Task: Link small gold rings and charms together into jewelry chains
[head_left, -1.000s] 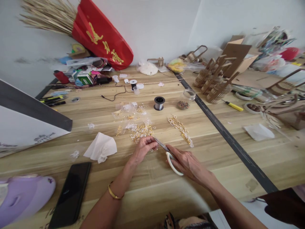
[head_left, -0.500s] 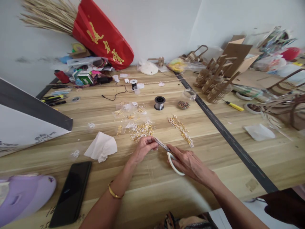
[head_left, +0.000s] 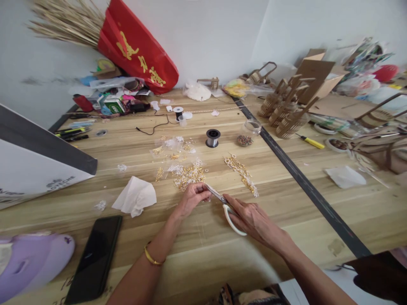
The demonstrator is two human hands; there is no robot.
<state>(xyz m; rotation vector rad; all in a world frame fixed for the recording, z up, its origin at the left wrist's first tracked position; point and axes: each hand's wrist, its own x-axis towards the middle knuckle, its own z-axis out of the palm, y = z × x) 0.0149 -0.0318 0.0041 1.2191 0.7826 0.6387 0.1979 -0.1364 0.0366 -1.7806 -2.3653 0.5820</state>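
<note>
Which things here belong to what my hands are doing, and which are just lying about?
Belonging, judging by your hands:
scissors, held in your right hand
probably the gold-and-white pile by your left hand

Apparently just lying about:
phone
crumpled tissue
red bag
yellow-handled tool

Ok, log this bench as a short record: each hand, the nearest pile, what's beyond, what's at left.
Right hand: holding white-handled scissors
Left hand: fingers at the blade tips; anything held is too small to tell
Nearest pile: gold and silver-coloured trinkets, just beyond the left hand
Beyond: black-rimmed spool; bead-filled clear container
At left: smartphone, screen dark; crumpled white tissue
</note>
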